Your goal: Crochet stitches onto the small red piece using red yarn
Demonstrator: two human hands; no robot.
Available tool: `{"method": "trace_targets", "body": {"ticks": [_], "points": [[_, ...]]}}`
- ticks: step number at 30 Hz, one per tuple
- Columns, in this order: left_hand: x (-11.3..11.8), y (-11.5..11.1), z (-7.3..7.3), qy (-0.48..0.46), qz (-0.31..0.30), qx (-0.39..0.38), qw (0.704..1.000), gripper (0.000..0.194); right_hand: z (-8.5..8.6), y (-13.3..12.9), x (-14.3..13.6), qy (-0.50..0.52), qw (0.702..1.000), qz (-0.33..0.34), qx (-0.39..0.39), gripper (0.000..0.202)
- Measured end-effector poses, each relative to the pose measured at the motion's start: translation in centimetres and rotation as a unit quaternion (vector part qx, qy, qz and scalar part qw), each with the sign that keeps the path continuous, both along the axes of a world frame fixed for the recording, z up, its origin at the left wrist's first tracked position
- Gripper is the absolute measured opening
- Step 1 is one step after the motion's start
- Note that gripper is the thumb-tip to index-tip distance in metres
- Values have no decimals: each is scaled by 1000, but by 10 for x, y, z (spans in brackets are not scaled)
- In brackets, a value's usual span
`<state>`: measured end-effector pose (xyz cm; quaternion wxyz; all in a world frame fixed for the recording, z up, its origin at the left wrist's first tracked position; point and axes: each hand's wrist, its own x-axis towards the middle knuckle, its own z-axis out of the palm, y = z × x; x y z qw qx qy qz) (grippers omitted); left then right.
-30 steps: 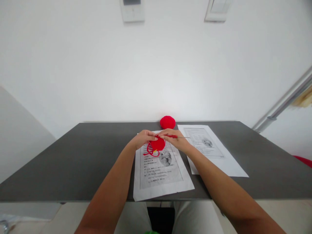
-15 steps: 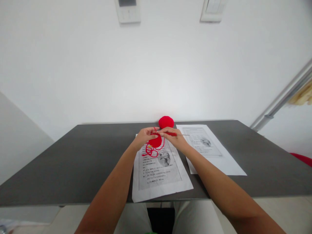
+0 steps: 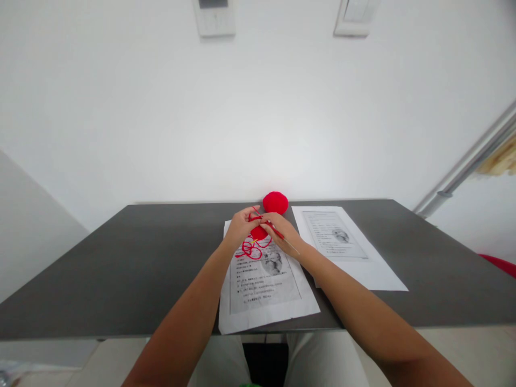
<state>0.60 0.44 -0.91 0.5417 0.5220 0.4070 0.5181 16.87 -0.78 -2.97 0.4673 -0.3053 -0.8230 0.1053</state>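
Soft light brightens the white wall (image 3: 278,129) centrally, while print on the nearer sheet (image 3: 264,285) blurs.

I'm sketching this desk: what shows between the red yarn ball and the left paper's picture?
In the head view, the right hand, holding a red-handled tool, shows between the yarn ball and the picture.

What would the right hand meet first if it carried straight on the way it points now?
The right hand would most likely meet the left hand, just ahead of its fingers; the red yarn piece sits close by, so depth leaves first contact uncertain.
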Motion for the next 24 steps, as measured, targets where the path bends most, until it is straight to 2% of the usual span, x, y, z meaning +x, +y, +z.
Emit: {"method": "trace_targets", "body": {"ticks": [2,4,8,10,13,18,24], "points": [[3,1,-3,-11,14,-5,1000,54,-3,0,-2,-24,999,-2,41,14],[5,1,-5,-44,1,-20,999,54,-4,-2,-4,-46,997,-6,68,14],[4,-3,-2,-132,-81,-73,985,54,-1,-5,-6,-52,994,-8,95,14],[1,-5,1,-146,-129,-84,977,49,0,-6,-6,-48,994,-2,96,14],[-6,-6,5,-132,-191,-92,968,45,2,-7,-6,-26,997,8,76,12],[-17,-4,6,-92,-233,-115,961,42,13,-13,0,0,1000,-10,-6,10],[-27,-3,9,-81,-268,-119,953,45,19,-11,4,83,995,50,-36,8]]}}
